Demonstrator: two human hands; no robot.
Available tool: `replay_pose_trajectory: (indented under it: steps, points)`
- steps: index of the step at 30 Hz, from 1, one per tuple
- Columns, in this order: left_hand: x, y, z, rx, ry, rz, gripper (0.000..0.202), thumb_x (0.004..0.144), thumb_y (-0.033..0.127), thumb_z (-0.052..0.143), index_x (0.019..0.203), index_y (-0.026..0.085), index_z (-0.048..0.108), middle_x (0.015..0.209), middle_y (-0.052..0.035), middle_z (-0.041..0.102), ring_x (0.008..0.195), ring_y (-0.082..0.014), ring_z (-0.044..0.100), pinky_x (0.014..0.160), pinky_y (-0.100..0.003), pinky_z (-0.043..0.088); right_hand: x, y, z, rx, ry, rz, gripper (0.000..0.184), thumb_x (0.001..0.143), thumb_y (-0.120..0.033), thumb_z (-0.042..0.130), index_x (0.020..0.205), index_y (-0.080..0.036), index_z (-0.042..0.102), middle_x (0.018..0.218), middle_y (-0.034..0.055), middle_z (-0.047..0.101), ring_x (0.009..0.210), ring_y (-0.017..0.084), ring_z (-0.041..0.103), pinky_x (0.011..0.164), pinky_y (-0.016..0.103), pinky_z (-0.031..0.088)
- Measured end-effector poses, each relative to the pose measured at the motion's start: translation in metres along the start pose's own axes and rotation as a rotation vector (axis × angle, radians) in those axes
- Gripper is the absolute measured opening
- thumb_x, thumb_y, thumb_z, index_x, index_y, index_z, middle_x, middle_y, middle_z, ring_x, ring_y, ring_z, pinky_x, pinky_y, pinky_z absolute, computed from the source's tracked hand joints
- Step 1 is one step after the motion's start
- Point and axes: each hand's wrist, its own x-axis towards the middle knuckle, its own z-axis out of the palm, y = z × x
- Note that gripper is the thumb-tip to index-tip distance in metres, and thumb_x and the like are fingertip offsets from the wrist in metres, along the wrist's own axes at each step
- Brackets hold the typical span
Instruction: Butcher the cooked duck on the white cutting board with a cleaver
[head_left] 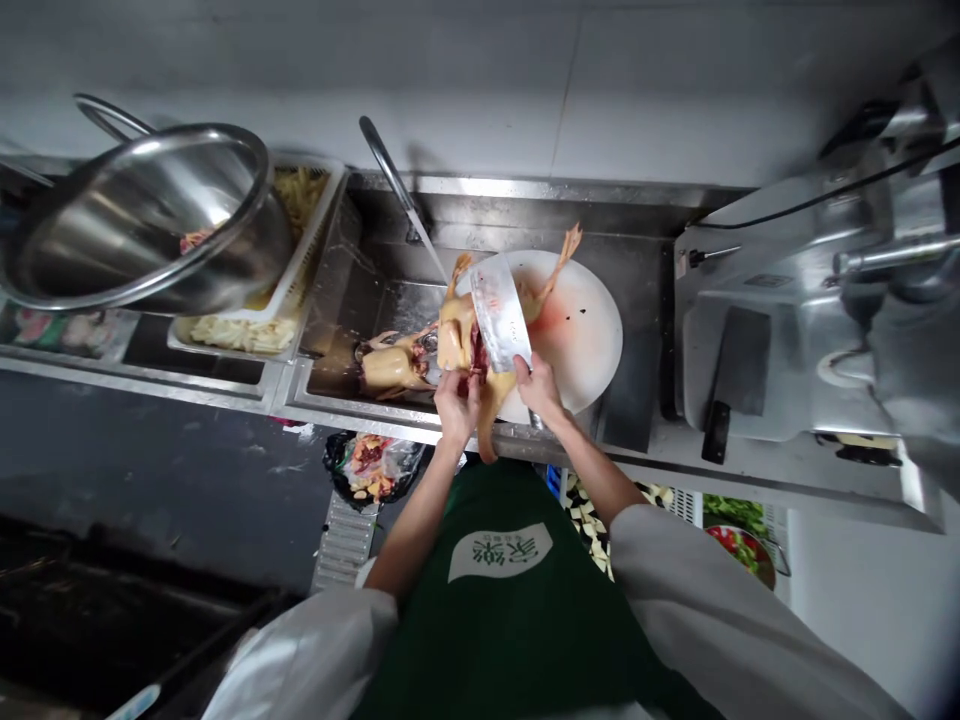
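Bird (459, 340), raw and pale yellow, lies across the near left edge of our round white board (589, 335), its feet pointing away toward the back wall and one end hanging over the counter's front lip. Our left hand (456, 405) has its fingers closed on the bird at the red, opened flesh. Our right hand (538, 388) is wrapped tight round the handle of a cleaver (501, 312), whose broad blade stands just above the bird, angled up and away from us. A reddish smear marks the board beside the blade.

Left of the board, a second bird (390, 368) rests in the sink (360, 260), under a tap (390, 170). Farther left, a steel bowl (142, 215) sits tilted over a tray (247, 332) of pale strips. On the right, well apart, another cleaver (739, 375) leans on a steel machine (825, 300). Below the counter hangs a bag (371, 465) of scraps, beside our green apron (510, 620).
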Motion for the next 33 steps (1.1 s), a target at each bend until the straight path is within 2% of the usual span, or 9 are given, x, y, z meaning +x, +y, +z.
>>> replay_pose_trajectory:
  steps: [3, 6, 11, 16, 20, 25, 27, 30, 33]
  points:
    - [-0.009, -0.004, 0.001, -0.059, 0.037, -0.074, 0.029, 0.098, 0.045, 0.059, 0.083, 0.021, 0.065, 0.081, -0.0062, 0.064, 0.074, -0.0205, 0.059, 0.074, -0.033, 0.048, -0.006, -0.008, 0.015, -0.004, 0.002, 0.008, 0.026, 0.101, -0.040, 0.047, 0.089, -0.021, 0.059, 0.082, 0.0093, 0.070, 0.081, 0.024, 0.066, 0.073, 0.030, 0.050]
    - [-0.009, -0.006, 0.000, -0.087, 0.035, -0.116, 0.029, 0.098, 0.046, 0.061, 0.086, 0.021, 0.068, 0.085, -0.0070, 0.068, 0.079, -0.0211, 0.062, 0.077, -0.033, 0.049, -0.024, -0.009, 0.022, -0.013, 0.023, 0.051, 0.027, 0.103, -0.040, 0.044, 0.089, -0.022, 0.058, 0.079, 0.0086, 0.069, 0.079, 0.023, 0.066, 0.070, 0.029, 0.049]
    - [0.002, -0.005, -0.007, -0.009, 0.004, -0.086, 0.020, 0.095, 0.037, 0.065, 0.084, 0.021, 0.072, 0.085, -0.0073, 0.069, 0.087, -0.0245, 0.064, 0.088, -0.036, 0.049, -0.053, -0.010, 0.020, -0.038, -0.030, 0.086, 0.023, 0.103, -0.036, 0.042, 0.096, -0.020, 0.058, 0.081, 0.0096, 0.070, 0.077, 0.024, 0.067, 0.066, 0.028, 0.046]
    - [0.004, -0.007, -0.011, 0.005, -0.035, -0.084, 0.023, 0.095, 0.039, 0.064, 0.085, 0.019, 0.071, 0.083, -0.0073, 0.070, 0.078, -0.0225, 0.063, 0.081, -0.036, 0.050, -0.065, -0.018, 0.028, -0.119, 0.079, 0.101, 0.026, 0.105, -0.036, 0.039, 0.101, -0.018, 0.057, 0.076, 0.0085, 0.068, 0.069, 0.022, 0.066, 0.061, 0.027, 0.041]
    - [0.003, -0.013, -0.011, -0.025, -0.021, -0.094, 0.028, 0.096, 0.043, 0.064, 0.084, 0.019, 0.070, 0.084, -0.0073, 0.070, 0.077, -0.0219, 0.063, 0.080, -0.035, 0.049, -0.068, -0.030, 0.031, -0.127, 0.054, 0.119, 0.026, 0.105, -0.035, 0.037, 0.098, -0.019, 0.056, 0.071, 0.0080, 0.067, 0.066, 0.022, 0.065, 0.058, 0.026, 0.038]
    - [0.003, -0.017, -0.010, -0.043, -0.008, -0.110, 0.031, 0.096, 0.045, 0.064, 0.080, 0.019, 0.069, 0.080, -0.0068, 0.067, 0.072, -0.0204, 0.061, 0.075, -0.034, 0.049, -0.080, -0.041, 0.021, -0.089, 0.256, 0.093, 0.036, 0.108, -0.041, 0.030, 0.112, -0.017, 0.057, 0.082, 0.0126, 0.068, 0.079, 0.025, 0.069, 0.065, 0.029, 0.045]
    - [0.004, -0.017, -0.010, -0.070, -0.017, -0.097, 0.029, 0.096, 0.044, 0.064, 0.082, 0.019, 0.070, 0.082, -0.0074, 0.068, 0.075, -0.0211, 0.062, 0.078, -0.034, 0.050, -0.083, -0.042, 0.033, -0.074, 0.246, 0.138, 0.037, 0.108, -0.039, 0.029, 0.111, -0.016, 0.058, 0.081, 0.0126, 0.067, 0.079, 0.026, 0.069, 0.066, 0.030, 0.046]
    - [0.004, -0.019, -0.014, -0.076, -0.014, -0.063, 0.025, 0.095, 0.041, 0.065, 0.087, 0.019, 0.072, 0.087, -0.0081, 0.071, 0.085, -0.0233, 0.065, 0.087, -0.037, 0.051, -0.082, -0.039, 0.059, -0.067, 0.124, 0.196, 0.030, 0.106, -0.035, 0.035, 0.102, -0.018, 0.059, 0.075, 0.0095, 0.066, 0.073, 0.025, 0.067, 0.063, 0.029, 0.045]
    - [0.005, -0.025, -0.019, -0.112, -0.014, -0.112, 0.024, 0.094, 0.041, 0.065, 0.088, 0.018, 0.073, 0.087, -0.0076, 0.072, 0.084, -0.0224, 0.066, 0.085, -0.036, 0.053, -0.077, -0.034, 0.076, -0.069, 0.098, 0.206, 0.026, 0.105, -0.033, 0.039, 0.099, -0.018, 0.059, 0.073, 0.0075, 0.065, 0.072, 0.023, 0.066, 0.063, 0.028, 0.044]
